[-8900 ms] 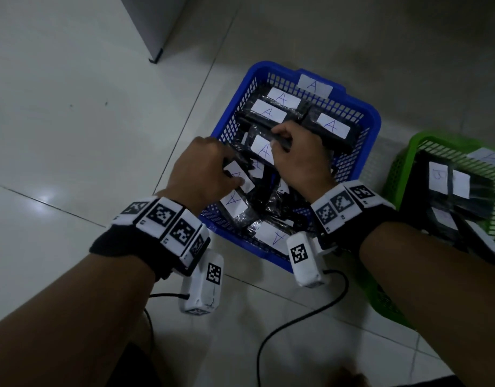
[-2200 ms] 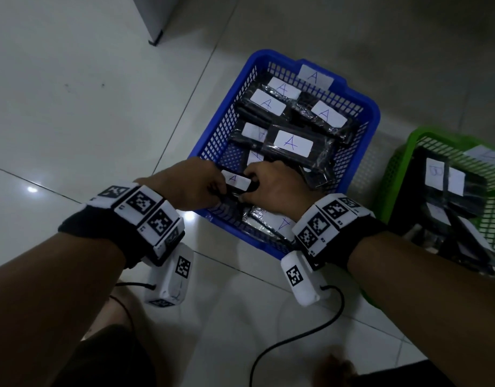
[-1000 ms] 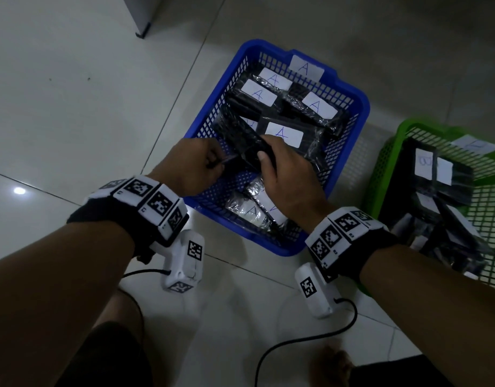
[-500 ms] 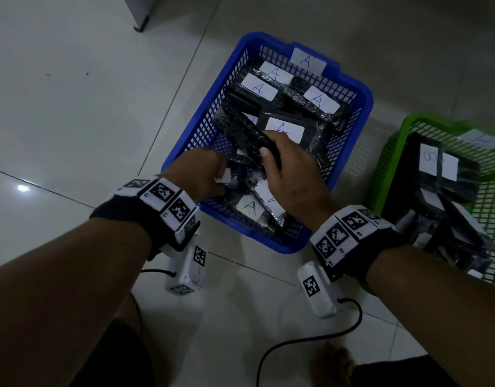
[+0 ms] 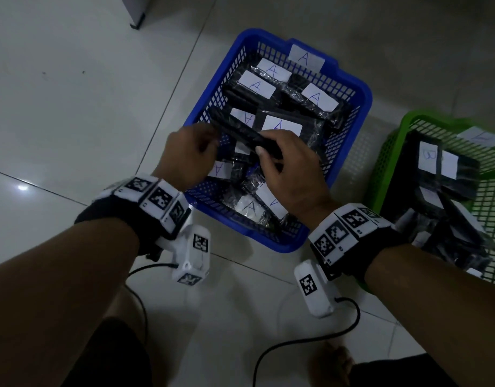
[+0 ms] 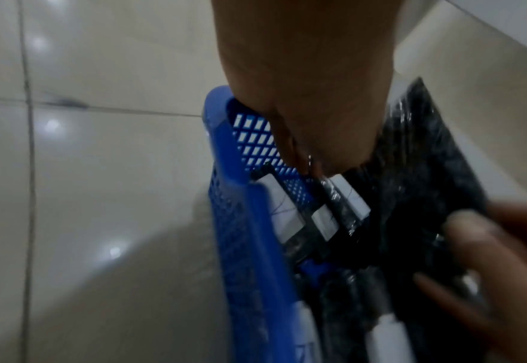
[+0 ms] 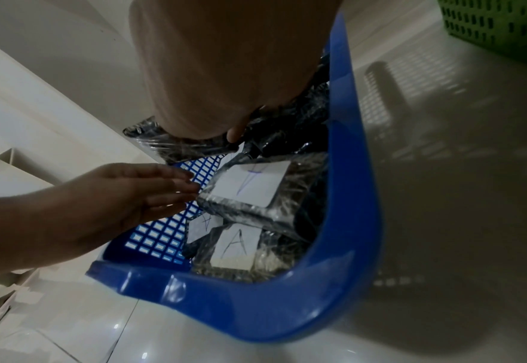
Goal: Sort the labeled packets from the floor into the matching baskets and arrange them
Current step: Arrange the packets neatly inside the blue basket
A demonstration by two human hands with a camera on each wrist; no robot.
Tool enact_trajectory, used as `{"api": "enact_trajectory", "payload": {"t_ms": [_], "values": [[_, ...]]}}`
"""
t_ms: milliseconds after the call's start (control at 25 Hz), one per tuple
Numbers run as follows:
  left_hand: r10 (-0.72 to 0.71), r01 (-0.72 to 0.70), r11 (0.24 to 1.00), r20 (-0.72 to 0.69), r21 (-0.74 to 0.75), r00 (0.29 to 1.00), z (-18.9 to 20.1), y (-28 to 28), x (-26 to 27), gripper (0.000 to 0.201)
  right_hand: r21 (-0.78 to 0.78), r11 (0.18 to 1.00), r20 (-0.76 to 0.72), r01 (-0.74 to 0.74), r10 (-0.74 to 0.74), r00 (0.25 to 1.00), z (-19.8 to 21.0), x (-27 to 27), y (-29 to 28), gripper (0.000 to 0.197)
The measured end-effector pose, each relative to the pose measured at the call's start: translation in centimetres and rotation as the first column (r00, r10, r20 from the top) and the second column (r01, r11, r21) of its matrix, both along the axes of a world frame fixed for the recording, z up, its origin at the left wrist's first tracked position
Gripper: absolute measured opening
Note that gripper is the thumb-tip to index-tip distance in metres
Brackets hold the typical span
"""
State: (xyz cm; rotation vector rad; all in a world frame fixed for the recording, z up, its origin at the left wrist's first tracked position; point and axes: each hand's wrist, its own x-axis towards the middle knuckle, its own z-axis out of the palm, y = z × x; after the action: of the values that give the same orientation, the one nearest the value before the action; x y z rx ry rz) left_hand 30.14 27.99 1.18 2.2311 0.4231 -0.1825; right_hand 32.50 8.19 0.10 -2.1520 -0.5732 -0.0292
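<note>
The blue basket [image 5: 367,99], tagged A, holds several black wrapped packets with white A labels [image 5: 281,125]. My right hand [image 5: 264,145] grips one black packet [image 5: 235,129] on its edge above the basket's middle, thumb on its near face. In the right wrist view my left hand [image 7: 150,189] reaches in with straight fingers, its tips at the edge of a labelled packet [image 7: 249,186] lying in the basket [image 7: 349,196]. The head view shows the left hand [image 5: 210,143] beside the held packet's left end. The left wrist view is blurred; the held packet [image 6: 427,172] fills its right side.
A green basket [image 5: 386,169] with more labelled black packets stands right of the blue one. Two cables [image 5: 310,339] trail over the white tiles by my knees and a bare foot [image 5: 335,361]. A cabinet foot [image 5: 137,20] stands at the far left.
My right hand keeps its grip on the black packet. My left hand has come up from the packets at the basket's near left toward that packet's left end.
</note>
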Motion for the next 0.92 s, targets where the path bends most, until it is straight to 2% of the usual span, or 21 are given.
{"api": "enact_trajectory", "payload": {"t_ms": [40,80,120,160,200,240,320,480,600,680,760,800,840,880,920], "values": [[0.213,-0.222,0.939,-0.064,-0.263,0.975,1.0,-0.2,0.3,0.026,0.003,1.0,0.026,-0.007,0.007,1.0,0.0,0.0,0.1,0.023],[0.373,-0.413,0.765,-0.183,-0.494,0.91,2.2,-0.3,0.5,0.026,0.002,1.0,0.05,-0.017,0.017,0.999,-0.1,-0.1,0.2,0.021],[0.438,-0.515,0.588,-0.29,-0.623,0.851,2.9,-0.2,0.6,0.028,-0.003,1.0,0.067,-0.028,0.028,0.997,-0.1,-0.2,0.3,0.019],[0.436,-0.541,0.526,-0.338,-0.657,0.834,3.6,-0.1,0.5,0.032,-0.014,0.999,0.074,-0.047,0.048,0.996,-0.1,-0.3,0.4,0.018],[0.409,-0.531,0.539,-0.347,-0.654,0.844,4.0,0.0,0.3,0.035,-0.026,0.997,0.075,-0.073,0.075,0.994,-0.1,-0.3,0.6,0.018],[0.383,-0.506,0.584,-0.335,-0.634,0.861,4.2,0.0,0.2,0.036,-0.033,0.994,0.066,-0.101,0.103,0.992,-0.1,-0.3,0.7,0.018],[0.385,-0.486,0.644,-0.299,-0.591,0.873,3.8,0.0,0.0,0.03,-0.021,0.992,0.031,-0.121,0.122,0.992,0.2,-0.3,1.0,0.017],[0.372,-0.47,0.646,-0.29,-0.602,0.882,2.7,0.3,-0.4,0.028,0.002,1.0,-0.153,-0.004,0.004,0.988,1.2,0.2,2.0,0.031],[0.356,-0.446,0.626,-0.274,-0.64,0.893,2.7,0.4,-0.3,0.027,-0.092,0.994,-0.272,-0.053,0.026,0.962,1.3,0.7,2.2,0.052],[0.347,-0.425,0.665,-0.249,-0.614,0.904,2.3,0.3,0.3,0.026,-0.066,0.994,-0.355,-0.084,0.055,0.933,1.4,1.0,1.9,0.051],[0.329,-0.398,0.728,-0.224,-0.558,0.917,1.9,0.0,1.0,0.023,-0.04,0.999,-0.33,-0.034,0.019,0.944,1.5,1.2,1.4,0.041],[0.269,-0.331,0.825,-0.196,-0.458,0.943,1.5,0.0,1.3,0.023,-0.036,0.999,-0.278,0.027,-0.036,0.96,1.7,1.4,1.2,0.037],[0.123,-0.17,0.947,-0.179,-0.272,0.976,1.0,0.0,1.4,0.024,-0.023,0.995,-0.213,0.096,-0.098,0.972,1.8,1.5,0.9,0.035],[-0.068,0.056,0.996,-0.214,-0.063,0.974,0.5,0.0,1.2,0.028,0.001,0.987,-0.156,0.158,-0.156,0.975,2.0,1.7,0.7,0.034],[-0.242,0.274,0.958,-0.267,0.087,0.933,0.0,0.0,1.0,0.034,0.027,0.978,-0.117,0.205,-0.2,0.973,2.1,1.7,0.6,0.033]]}}
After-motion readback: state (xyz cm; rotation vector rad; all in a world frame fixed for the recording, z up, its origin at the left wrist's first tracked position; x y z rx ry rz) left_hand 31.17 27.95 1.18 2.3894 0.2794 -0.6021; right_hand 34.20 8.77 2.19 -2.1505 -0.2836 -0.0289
